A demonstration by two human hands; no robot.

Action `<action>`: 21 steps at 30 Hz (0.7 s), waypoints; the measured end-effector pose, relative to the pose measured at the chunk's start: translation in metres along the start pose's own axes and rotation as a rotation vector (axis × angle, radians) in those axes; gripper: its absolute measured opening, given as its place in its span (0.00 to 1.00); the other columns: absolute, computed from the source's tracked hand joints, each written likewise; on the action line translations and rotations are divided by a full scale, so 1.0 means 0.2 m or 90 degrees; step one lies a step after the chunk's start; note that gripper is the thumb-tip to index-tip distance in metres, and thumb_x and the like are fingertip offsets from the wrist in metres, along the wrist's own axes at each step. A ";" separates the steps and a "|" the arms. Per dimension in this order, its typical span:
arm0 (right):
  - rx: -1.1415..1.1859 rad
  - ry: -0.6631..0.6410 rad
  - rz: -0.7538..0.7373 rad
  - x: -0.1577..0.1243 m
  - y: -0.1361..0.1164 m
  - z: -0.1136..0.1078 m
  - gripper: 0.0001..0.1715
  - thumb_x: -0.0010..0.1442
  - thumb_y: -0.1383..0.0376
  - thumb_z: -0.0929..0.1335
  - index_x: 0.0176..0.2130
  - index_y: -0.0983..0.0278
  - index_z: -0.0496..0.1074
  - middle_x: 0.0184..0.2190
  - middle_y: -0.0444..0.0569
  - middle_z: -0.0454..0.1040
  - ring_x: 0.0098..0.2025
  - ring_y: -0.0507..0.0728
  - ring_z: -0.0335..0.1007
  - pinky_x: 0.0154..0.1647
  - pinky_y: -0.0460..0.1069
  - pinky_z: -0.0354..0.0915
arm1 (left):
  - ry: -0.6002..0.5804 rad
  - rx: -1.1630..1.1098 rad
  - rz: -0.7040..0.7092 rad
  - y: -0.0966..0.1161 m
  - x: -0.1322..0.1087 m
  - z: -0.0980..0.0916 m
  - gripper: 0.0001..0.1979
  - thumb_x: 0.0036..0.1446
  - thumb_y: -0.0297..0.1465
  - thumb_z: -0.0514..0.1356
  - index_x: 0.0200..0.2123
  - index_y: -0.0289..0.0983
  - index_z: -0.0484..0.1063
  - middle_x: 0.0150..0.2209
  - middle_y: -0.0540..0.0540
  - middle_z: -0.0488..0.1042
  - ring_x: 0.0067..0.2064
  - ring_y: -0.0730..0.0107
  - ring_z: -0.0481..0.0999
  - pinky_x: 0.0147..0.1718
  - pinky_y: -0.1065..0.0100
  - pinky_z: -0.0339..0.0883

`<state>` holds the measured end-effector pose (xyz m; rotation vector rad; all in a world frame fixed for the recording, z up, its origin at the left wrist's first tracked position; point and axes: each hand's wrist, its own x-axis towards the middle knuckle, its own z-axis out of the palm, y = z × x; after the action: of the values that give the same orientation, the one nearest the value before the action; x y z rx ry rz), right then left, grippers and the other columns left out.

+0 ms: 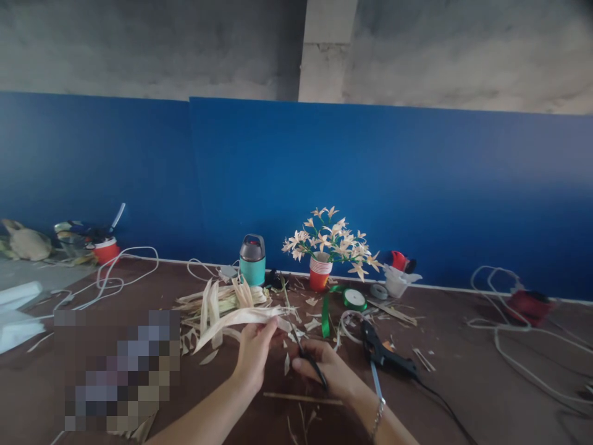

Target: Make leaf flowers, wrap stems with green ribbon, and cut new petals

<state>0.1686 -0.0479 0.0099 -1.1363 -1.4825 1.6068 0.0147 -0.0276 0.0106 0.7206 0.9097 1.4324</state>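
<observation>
My left hand [254, 353] pinches a long pale dried leaf strip [236, 321] and holds it just above the brown table [463, 383]. My right hand [324, 371] is closed around black-handled scissors [306, 355], whose blades point up toward the strip's right end. Both hands hover over small pale offcuts. Behind the left hand lies a pile of dried leaf strips [222, 300].
A red cup of pale handmade flowers [324, 247] stands at the back by the blue wall, with a teal jar [252, 259], green ribbon roll [354, 299], black glue gun [384, 355], white cables [106, 278] and a thin stick [301, 398] around.
</observation>
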 end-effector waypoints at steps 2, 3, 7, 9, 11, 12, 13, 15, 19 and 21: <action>0.000 0.001 -0.010 0.00 0.01 0.00 0.30 0.40 0.46 0.74 0.32 0.66 0.68 0.19 0.37 0.63 0.18 0.44 0.54 0.18 0.41 0.53 | 0.013 -0.006 0.005 0.00 -0.01 0.00 0.13 0.41 0.36 0.68 0.26 0.32 0.74 0.25 0.45 0.79 0.31 0.60 0.78 0.31 0.66 0.70; -0.003 0.004 -0.016 0.00 0.01 0.01 0.31 0.40 0.45 0.74 0.32 0.66 0.68 0.19 0.37 0.64 0.18 0.45 0.54 0.18 0.41 0.54 | 0.016 -0.005 0.007 0.00 -0.01 0.00 0.13 0.41 0.36 0.68 0.26 0.32 0.74 0.24 0.45 0.79 0.30 0.60 0.78 0.31 0.66 0.70; -0.022 0.018 -0.029 0.02 0.03 0.01 0.32 0.40 0.44 0.73 0.33 0.66 0.67 0.23 0.40 0.67 0.19 0.45 0.55 0.18 0.41 0.54 | -0.002 -0.008 0.001 -0.01 -0.01 0.00 0.12 0.42 0.36 0.68 0.26 0.32 0.74 0.24 0.45 0.79 0.30 0.61 0.78 0.31 0.66 0.70; -0.031 0.031 -0.044 0.02 0.04 0.02 0.31 0.41 0.44 0.73 0.31 0.66 0.67 0.23 0.41 0.68 0.19 0.45 0.56 0.18 0.41 0.54 | -0.007 -0.018 -0.004 -0.01 -0.02 0.00 0.13 0.42 0.36 0.68 0.27 0.32 0.74 0.25 0.45 0.79 0.30 0.63 0.78 0.30 0.67 0.70; -0.037 0.041 -0.051 0.02 0.04 0.02 0.31 0.41 0.43 0.72 0.31 0.67 0.67 0.21 0.40 0.66 0.19 0.45 0.54 0.17 0.41 0.53 | 0.004 -0.029 -0.005 -0.01 -0.01 0.00 0.13 0.41 0.35 0.69 0.27 0.32 0.74 0.25 0.45 0.79 0.29 0.65 0.77 0.30 0.69 0.70; -0.040 0.042 -0.053 0.02 0.04 0.02 0.31 0.42 0.43 0.72 0.31 0.67 0.67 0.20 0.38 0.64 0.18 0.44 0.52 0.16 0.41 0.51 | 0.014 -0.034 -0.006 -0.01 -0.01 0.00 0.13 0.40 0.34 0.69 0.27 0.32 0.74 0.25 0.46 0.79 0.29 0.66 0.77 0.30 0.69 0.70; -0.043 0.040 -0.054 0.02 0.03 0.02 0.31 0.42 0.42 0.71 0.30 0.67 0.67 0.18 0.37 0.62 0.17 0.44 0.50 0.16 0.41 0.49 | 0.023 -0.039 -0.008 -0.01 -0.01 0.00 0.13 0.39 0.34 0.70 0.27 0.32 0.74 0.25 0.46 0.78 0.29 0.66 0.77 0.29 0.70 0.70; -0.050 0.032 -0.062 0.02 0.03 0.02 0.31 0.43 0.41 0.70 0.29 0.66 0.67 0.16 0.36 0.58 0.16 0.44 0.48 0.15 0.41 0.46 | 0.037 -0.048 -0.015 0.00 -0.01 0.01 0.14 0.37 0.34 0.71 0.26 0.32 0.74 0.24 0.47 0.78 0.28 0.67 0.77 0.28 0.70 0.70; -0.072 0.046 -0.079 0.02 0.03 0.02 0.32 0.43 0.40 0.70 0.28 0.66 0.67 0.15 0.35 0.55 0.16 0.44 0.47 0.15 0.42 0.45 | 0.049 -0.062 -0.022 0.01 -0.01 0.01 0.14 0.35 0.33 0.71 0.25 0.32 0.74 0.23 0.47 0.77 0.27 0.68 0.76 0.28 0.71 0.71; -0.089 0.049 -0.086 0.02 0.02 0.02 0.31 0.44 0.40 0.70 0.27 0.66 0.67 0.15 0.35 0.55 0.17 0.45 0.47 0.16 0.42 0.45 | 0.046 -0.064 -0.029 0.01 -0.01 0.01 0.13 0.35 0.32 0.72 0.24 0.31 0.74 0.23 0.46 0.77 0.27 0.68 0.76 0.28 0.71 0.71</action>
<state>0.1636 -0.0463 0.0045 -1.1357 -1.6059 1.3710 0.0154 -0.0286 0.0141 0.5737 0.8978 1.4604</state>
